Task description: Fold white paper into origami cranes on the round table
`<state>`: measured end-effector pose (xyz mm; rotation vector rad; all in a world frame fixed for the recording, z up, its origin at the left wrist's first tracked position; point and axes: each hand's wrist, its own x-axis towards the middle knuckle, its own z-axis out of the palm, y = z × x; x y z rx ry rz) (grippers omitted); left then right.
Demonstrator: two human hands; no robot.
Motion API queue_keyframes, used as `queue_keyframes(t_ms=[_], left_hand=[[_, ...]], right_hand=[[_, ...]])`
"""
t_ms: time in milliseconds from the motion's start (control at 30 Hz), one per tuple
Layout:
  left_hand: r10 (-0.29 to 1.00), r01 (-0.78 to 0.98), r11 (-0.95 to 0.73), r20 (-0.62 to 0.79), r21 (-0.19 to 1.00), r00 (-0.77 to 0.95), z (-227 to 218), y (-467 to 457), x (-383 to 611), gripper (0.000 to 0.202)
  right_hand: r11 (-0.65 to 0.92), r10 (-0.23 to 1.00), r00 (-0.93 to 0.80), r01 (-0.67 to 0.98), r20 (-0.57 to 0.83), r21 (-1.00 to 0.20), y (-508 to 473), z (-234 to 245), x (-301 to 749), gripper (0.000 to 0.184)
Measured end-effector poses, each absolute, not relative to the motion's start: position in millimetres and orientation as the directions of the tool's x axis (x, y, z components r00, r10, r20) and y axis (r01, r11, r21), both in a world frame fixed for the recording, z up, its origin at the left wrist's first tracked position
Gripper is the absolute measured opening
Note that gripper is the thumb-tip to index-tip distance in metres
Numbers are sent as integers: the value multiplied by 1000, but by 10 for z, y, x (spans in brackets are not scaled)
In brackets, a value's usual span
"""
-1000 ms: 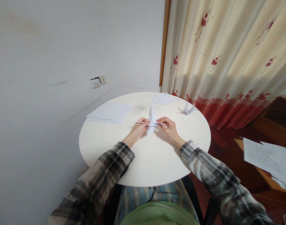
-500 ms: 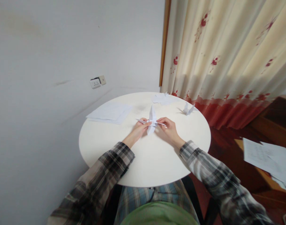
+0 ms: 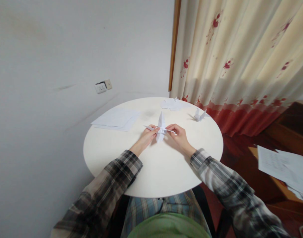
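Over the middle of the round white table, a white origami paper crane is held between both hands. Its two broad flaps point away from me and toward me, while its narrow points stick out left and right. My left hand pinches it on the left, with the thumb near the centre folds. My right hand grips the narrow point on the right between thumb and fingers. Some fingertips are hidden behind the paper.
A finished-looking paper crane stands at the table's right rear. White paper sheets lie at the left, and more paper pieces at the far edge. Printed papers rest on wooden furniture at right. A wall is left, a curtain behind right.
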<state>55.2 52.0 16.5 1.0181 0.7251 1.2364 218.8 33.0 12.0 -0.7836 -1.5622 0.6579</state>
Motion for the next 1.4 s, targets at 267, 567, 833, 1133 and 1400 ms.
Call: queue_keyframes(t_ms=[267,567,833,1133,1400], left_hand=[[975,-395,16,74,918,210,168,499,553,37],[981,-368,11,61,930,183,164,499,552,36],[960,-424,27,95,905,264,207,489,560,27],[971,-132,-188,205,973,124,143,545,487,24],[971,-42,-210,213,977,109,208,484,528,28]], right_hand=[[625,781,-65,112,621,-773,305,140,2181,3],[634,773,-78,115,629,-765,315,125,2182,4],[595,794,-5,211,608,-776,354,97,2200,7],[493,801,49,511,597,-704,388,104,2216,5],[553,791,77,335,608,-762,316,176,2201,30]])
